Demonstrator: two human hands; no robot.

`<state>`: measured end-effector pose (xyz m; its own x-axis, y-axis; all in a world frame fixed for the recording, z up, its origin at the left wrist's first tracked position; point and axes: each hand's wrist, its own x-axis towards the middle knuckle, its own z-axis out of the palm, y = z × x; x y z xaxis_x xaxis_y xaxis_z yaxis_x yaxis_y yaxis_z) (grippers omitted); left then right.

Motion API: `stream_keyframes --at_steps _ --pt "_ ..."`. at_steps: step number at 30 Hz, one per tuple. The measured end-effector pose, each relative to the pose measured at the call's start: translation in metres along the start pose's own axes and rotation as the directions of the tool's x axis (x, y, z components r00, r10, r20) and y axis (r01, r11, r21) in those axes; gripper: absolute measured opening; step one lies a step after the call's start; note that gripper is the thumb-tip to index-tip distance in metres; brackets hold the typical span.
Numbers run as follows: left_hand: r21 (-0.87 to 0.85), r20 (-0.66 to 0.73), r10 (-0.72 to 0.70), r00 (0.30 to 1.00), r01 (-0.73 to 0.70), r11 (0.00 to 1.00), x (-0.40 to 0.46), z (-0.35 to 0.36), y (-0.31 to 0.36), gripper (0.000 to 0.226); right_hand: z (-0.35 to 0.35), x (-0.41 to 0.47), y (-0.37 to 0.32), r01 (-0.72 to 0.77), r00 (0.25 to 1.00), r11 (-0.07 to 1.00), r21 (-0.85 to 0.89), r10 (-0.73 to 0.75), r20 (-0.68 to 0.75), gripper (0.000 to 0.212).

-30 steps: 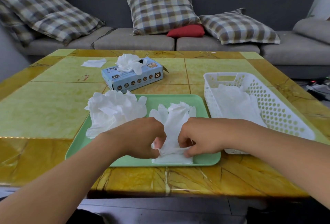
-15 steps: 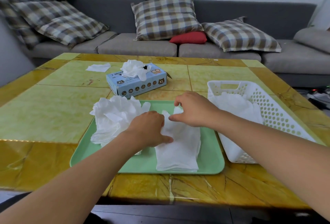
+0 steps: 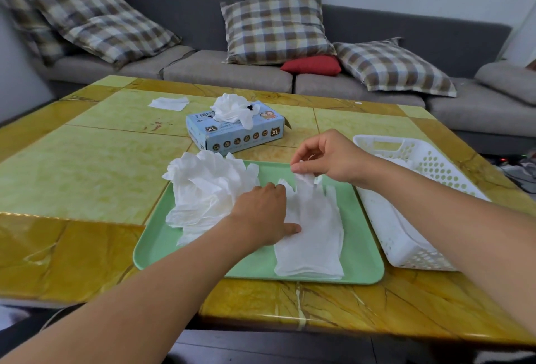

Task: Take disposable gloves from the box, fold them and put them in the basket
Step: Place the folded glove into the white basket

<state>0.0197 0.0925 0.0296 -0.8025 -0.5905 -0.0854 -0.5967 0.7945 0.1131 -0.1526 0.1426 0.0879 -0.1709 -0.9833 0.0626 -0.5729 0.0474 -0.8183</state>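
1. Since a second ago, the glove [image 3: 310, 227] has been spread flat on the green tray [image 3: 365, 247].
2. The right hand [image 3: 327, 157] now pinches its fingertips; the left hand [image 3: 261, 212] presses it flat.
3. Risk: the thin film may slip free, spoiling the fold.
4. The basket [image 3: 406, 233] waits just beside the tray.

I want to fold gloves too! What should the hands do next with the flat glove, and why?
Probably fold it: the right hand pinches the fingertips of the flat glove, lifted off the green tray, while the left hand presses its middle. Bringing the fingertips toward the cuff would likely halve it, ready for the white basket.
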Motion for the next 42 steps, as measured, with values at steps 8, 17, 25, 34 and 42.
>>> stream_keyframes --at_steps 8,17,25,34,42 --pt "-0.010 0.060 0.014 0.998 -0.014 1.000 -0.002 0.000 -0.001 0.064 0.005 0.032 0.018 -0.084 0.991 0.783 -0.617 0.133 0.033 0.029" --pt "0.023 0.041 0.015 0.999 -0.016 1.000 -0.007 0.002 0.005 0.069 0.021 0.034 0.011 -0.201 0.872 0.628 -0.752 0.465 0.155 0.064" --pt "-0.011 0.064 -0.015 0.998 0.015 1.000 -0.008 -0.003 0.005 0.061 0.003 0.020 0.013 -0.215 0.933 0.950 -0.227 0.268 0.240 0.009" --pt "-0.017 0.080 -0.018 0.997 0.019 1.000 -0.012 -0.004 0.005 0.068 0.025 0.026 0.038 -0.228 0.973 0.908 -0.352 0.221 -0.061 0.025" --pt "-0.015 0.100 0.003 0.995 -0.002 1.000 -0.012 -0.004 0.002 0.075 0.025 0.032 0.017 -0.346 0.862 0.746 -0.569 0.491 0.121 0.056"
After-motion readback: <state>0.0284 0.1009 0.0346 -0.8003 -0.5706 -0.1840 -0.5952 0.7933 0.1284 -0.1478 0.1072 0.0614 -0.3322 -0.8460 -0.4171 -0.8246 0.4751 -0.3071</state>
